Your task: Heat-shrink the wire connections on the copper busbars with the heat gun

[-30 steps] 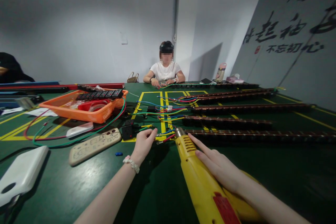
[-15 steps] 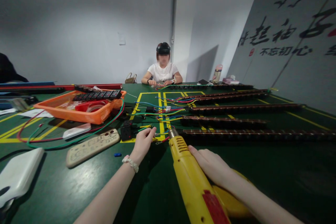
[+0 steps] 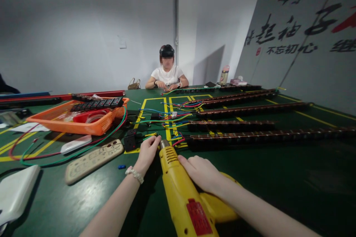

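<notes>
My right hand [image 3: 201, 170] is wrapped round a yellow heat gun [image 3: 179, 183] with a red label. Its metal nozzle points away from me, just right of my left hand [image 3: 148, 150]. The fingers of that hand are pinched together on wires [image 3: 150, 134]; the exact spot of the grip is hidden behind the fingers. Left of them sits a black socket block [image 3: 129, 140]. Beyond the nozzle, red and blue leads [image 3: 179, 140] run into the nearest long black strip [image 3: 250, 137].
An orange basket [image 3: 91, 129] holding black modules stands at the left. Near it lie a beige power strip [image 3: 94, 161], a small blue piece [image 3: 121, 167] and a white device [image 3: 18, 192]. More wired strips [image 3: 256, 109] extend right. A person [image 3: 167, 76] sits opposite.
The heat gun has swung left, its nozzle now close beside my left fingertips. The view has shifted slightly to the right. My left hand keeps its pinch.
</notes>
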Motion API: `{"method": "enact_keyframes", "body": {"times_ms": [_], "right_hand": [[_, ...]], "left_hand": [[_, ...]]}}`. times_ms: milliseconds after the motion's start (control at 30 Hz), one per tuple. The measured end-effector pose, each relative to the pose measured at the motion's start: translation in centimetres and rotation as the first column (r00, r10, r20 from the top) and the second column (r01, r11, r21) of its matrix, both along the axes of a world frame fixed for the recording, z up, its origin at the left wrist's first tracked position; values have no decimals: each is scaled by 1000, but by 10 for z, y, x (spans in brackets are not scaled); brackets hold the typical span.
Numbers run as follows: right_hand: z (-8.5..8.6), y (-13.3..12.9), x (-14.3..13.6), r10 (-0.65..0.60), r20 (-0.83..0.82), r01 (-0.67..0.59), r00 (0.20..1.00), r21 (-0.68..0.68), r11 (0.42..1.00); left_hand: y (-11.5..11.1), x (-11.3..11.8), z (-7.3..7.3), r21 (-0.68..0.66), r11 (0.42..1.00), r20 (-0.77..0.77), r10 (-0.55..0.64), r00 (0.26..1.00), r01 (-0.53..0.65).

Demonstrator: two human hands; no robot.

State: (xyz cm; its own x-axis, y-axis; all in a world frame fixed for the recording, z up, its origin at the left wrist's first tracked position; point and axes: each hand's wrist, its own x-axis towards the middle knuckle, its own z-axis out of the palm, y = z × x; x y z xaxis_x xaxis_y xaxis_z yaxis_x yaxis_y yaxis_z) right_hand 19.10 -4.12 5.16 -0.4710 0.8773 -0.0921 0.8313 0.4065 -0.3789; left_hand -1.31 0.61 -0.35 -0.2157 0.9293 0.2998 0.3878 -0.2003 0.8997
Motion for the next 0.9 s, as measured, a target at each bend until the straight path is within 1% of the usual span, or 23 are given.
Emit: {"method": "enact_keyframes", "body": {"times_ms": [200,333,433,533,700,900], "right_hand": [[1,2,11,-31,-24,30,999,-30,999],[1,7,33,-83,-19,82,996,-65,994],[2,11,50,-143,-35,140,989,-81,987],[3,11,59,-187,-24,185,982,-73,980],[4,8,62,-204,-19,203,979,-60,977],[4,7,59,-186,-42,184,982,-52,982]], "left_hand": [[-3,1,1,-9,1000,-24,-2,1000,2],[-4,1,2,-10,1000,-62,21,998,-21],[-4,0,2,-28,999,-56,18,998,-20],[-4,0,1,-43,999,-49,14,999,-17],[-5,0,2,-38,999,-51,15,999,-17],[-8,4,6,20,999,-31,28,999,-28]]}}
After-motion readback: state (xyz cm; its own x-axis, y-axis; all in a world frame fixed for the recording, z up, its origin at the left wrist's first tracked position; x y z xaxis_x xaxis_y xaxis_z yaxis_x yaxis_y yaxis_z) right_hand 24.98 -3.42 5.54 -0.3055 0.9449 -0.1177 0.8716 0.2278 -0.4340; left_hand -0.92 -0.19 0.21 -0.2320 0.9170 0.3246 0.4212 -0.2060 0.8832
